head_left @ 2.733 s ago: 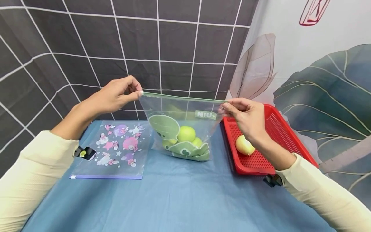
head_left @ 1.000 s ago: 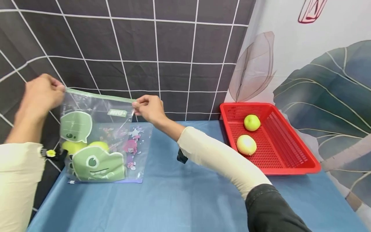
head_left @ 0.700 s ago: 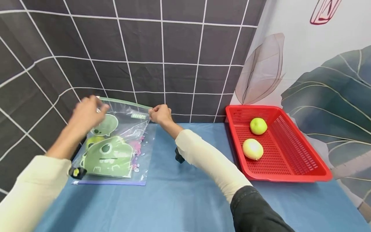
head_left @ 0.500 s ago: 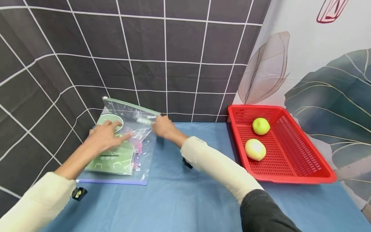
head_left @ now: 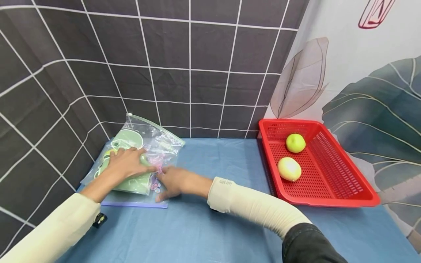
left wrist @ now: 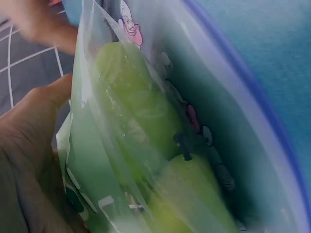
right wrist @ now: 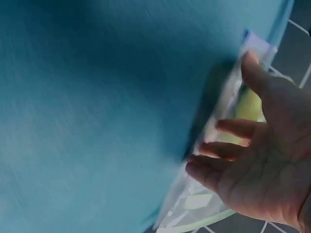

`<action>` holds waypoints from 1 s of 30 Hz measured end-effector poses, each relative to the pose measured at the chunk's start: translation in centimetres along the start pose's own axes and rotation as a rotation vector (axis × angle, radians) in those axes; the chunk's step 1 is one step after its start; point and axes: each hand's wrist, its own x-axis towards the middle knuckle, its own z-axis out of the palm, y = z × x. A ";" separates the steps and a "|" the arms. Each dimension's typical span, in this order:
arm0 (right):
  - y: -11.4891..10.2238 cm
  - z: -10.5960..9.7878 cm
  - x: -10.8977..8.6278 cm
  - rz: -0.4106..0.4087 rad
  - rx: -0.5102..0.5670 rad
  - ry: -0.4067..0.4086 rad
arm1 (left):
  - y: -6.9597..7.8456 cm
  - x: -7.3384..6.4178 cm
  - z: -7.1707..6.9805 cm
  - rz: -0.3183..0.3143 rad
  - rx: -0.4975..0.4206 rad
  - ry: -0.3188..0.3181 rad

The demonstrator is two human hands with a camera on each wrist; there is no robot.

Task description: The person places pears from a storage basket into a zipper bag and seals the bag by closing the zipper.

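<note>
Left grip on top, green bag beneath

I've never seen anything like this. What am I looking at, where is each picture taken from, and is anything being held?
There is no machine here: a person works with a bare left hand and right hand. The wide picture is filmed from the person's head, the two close ones from the wrists.

On the blue cloth, a clear green-printed bag partly covers a purple-edged bag. At least two green fruits show inside the upper one. To the right, a red basket holds a green fruit and a paler fruit.

The left hand rests on the green-printed bag. The right hand is at the bags' right side; I can't tell whether it touches them. Neither plainly grips anything.
</note>
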 end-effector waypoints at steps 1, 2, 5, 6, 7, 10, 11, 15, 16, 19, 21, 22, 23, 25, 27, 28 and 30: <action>-0.1 0.4 -0.1 -0.004 -0.011 -0.024 | 0.1 0.1 0.0 -0.004 0.009 -0.008; -0.1 0.7 -0.3 -0.002 -0.013 -0.044 | 0.3 0.3 0.1 -0.010 0.018 -0.016; 0.2 1.0 -0.9 0.010 0.001 -0.074 | 0.5 0.6 0.0 -0.029 0.037 -0.029; 0.4 1.0 -1.2 0.013 0.006 -0.081 | 0.6 0.6 0.0 -0.035 0.043 -0.030; 0.6 1.0 -1.5 0.016 0.013 -0.089 | 0.7 0.7 0.0 -0.039 0.044 -0.030; 1.3 1.0 -2.6 0.028 0.033 -0.111 | 0.7 0.8 0.1 -0.041 0.045 -0.019; 1.6 1.1 -2.9 0.030 0.040 -0.115 | 0.7 0.9 0.1 -0.038 0.046 -0.012; 2.4 1.5 -4.1 0.038 0.078 -0.124 | 0.5 1.0 0.2 -0.026 0.059 0.001; 2.7 1.7 -4.4 0.041 0.084 -0.125 | 0.4 1.0 0.3 -0.024 0.062 0.004; 3.6 1.9 -5.7 0.055 0.096 -0.136 | 0.1 1.1 0.2 -0.023 0.063 0.001; 4.3 1.9 -6.8 0.071 0.099 -0.153 | -0.2 1.1 0.1 -0.023 0.053 -0.005; 4.7 1.9 -7.4 0.081 0.097 -0.162 | -0.4 1.0 0.1 -0.022 0.048 -0.009; 5.0 1.9 -8.0 0.095 0.093 -0.172 | -0.5 1.0 0.0 -0.022 0.041 -0.015; 5.7 1.9 -9.2 0.128 0.077 -0.198 | -0.8 0.9 -0.1 -0.019 0.033 -0.025; 6.4 1.6 -10.4 0.167 0.051 -0.228 | -1.1 0.9 -0.1 -0.021 0.029 -0.032; 6.7 1.5 -10.9 0.186 0.033 -0.242 | -1.3 0.8 -0.1 -0.023 0.028 -0.036; 7.3 1.1 -11.9 0.224 -0.007 -0.271 | -1.5 0.8 -0.2 -0.025 0.029 -0.044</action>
